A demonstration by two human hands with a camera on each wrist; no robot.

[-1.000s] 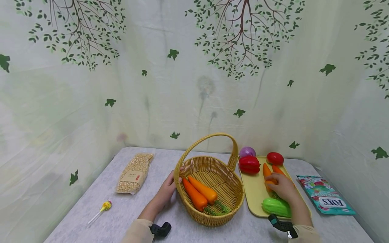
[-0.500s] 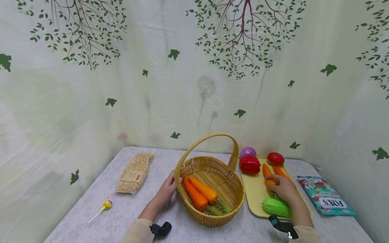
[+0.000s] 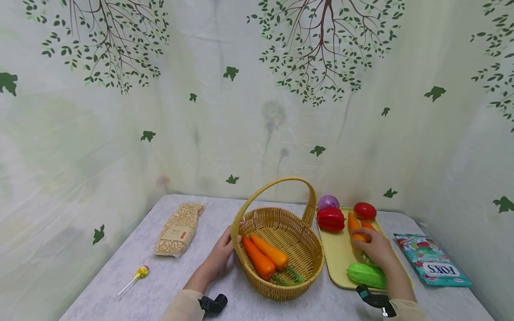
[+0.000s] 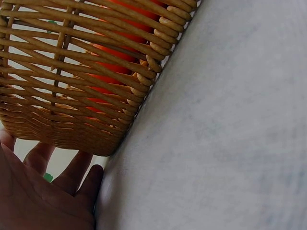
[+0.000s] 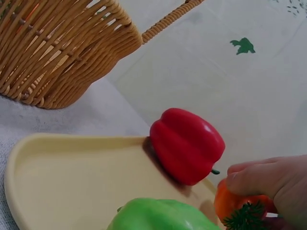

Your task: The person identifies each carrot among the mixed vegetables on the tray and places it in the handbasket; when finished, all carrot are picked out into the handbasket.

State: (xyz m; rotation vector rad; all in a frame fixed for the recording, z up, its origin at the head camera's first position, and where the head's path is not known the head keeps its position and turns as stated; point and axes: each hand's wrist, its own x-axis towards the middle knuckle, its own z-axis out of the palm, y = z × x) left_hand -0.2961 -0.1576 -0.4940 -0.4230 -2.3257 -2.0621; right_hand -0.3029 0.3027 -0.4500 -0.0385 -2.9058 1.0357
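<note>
My left hand [image 3: 221, 250] rests against the left side of the wicker basket [image 3: 317, 267], by the foot of its handle. In the left wrist view its extended fingers [image 4: 72, 172] touch the woven wall. Two orange carrots [image 3: 273, 250] with green tops lie inside the basket. Over the yellow tray [image 3: 335, 263], my right hand [image 3: 377, 247] pinches an orange carrot [image 3: 354, 221] between thumb and fingers; its green top shows in the right wrist view. Another carrot [image 3: 367, 224] lies just beyond, partly hidden by the hand. A green vegetable [image 3: 366, 275], perhaps a pepper, lies below the hand.
A red bell pepper [image 3: 331, 219], a purple round vegetable [image 3: 328, 201] and a red tomato-like one [image 3: 365, 211] sit around the tray's far end. A teal candy bag [image 3: 431, 259] lies right. On the left are a bag of kernels [image 3: 180, 229] and a lollipop [image 3: 141, 271].
My right hand has moved slightly on the carrot and hides more of the one beyond it. The left hand and the basket stay where they were.
</note>
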